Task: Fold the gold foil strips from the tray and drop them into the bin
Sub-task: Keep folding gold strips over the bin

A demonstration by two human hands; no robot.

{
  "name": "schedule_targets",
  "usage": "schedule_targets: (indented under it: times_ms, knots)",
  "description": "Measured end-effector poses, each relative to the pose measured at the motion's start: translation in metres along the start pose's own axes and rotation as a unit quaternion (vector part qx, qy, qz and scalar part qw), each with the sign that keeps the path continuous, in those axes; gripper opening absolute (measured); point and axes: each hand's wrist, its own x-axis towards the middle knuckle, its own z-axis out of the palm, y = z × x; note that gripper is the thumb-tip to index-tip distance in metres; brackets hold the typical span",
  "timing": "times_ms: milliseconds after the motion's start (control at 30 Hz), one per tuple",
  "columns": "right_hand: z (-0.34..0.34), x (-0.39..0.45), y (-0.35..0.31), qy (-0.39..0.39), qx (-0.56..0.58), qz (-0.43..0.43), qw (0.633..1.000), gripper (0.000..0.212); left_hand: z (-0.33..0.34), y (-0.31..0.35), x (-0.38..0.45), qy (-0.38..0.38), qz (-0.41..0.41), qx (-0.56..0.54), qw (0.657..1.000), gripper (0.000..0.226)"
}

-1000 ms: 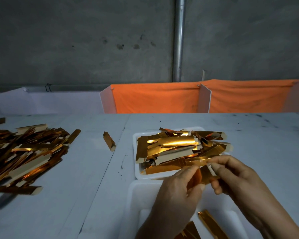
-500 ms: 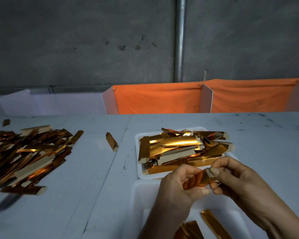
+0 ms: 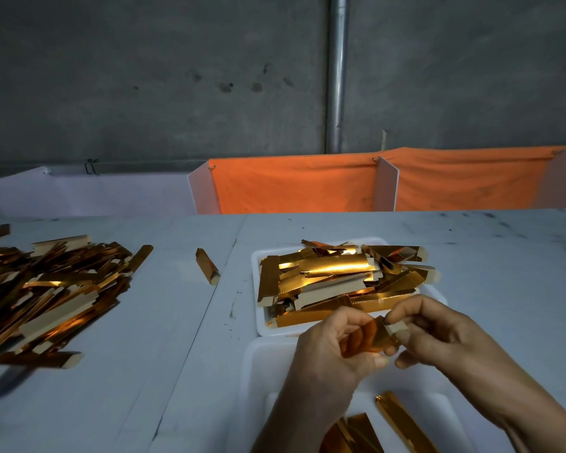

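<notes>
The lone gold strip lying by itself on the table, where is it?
Head view, left of centre: the single strip lies on the table between the loose pile and the tray.

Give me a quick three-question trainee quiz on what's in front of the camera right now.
1. True or false: both hands grip the same gold foil strip.
2. Where do the folded strips lie? A: in the white bin; B: on the orange cloth; C: on the pipe.
3. Fill in: the white tray of unfolded strips sits just ____ the bin.

Key: 1 true, the left hand and right hand both hold it. 2 A. 3 beyond.
</notes>
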Motion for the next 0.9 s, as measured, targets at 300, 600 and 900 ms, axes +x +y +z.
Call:
schedule_targets:
  times_ms: [300,600,900]
  knots:
    - [0.005,0.002,0.010,0.001,-0.084,0.025,0.996,0.021,0.000,0.003,-0.001,-0.031,0.036,0.067,0.997,0.039]
    - [0.000,0.006,0.010,-0.003,0.136,0.114,0.984,0.029,-0.002,0.006,-0.004,-0.033,0.046,0.122,0.991,0.040]
    - [0.003,0.004,0.010,-0.034,0.288,0.129,0.948,0.016,-0.005,0.008,-0.006,-0.024,0.086,0.095,0.991,0.034]
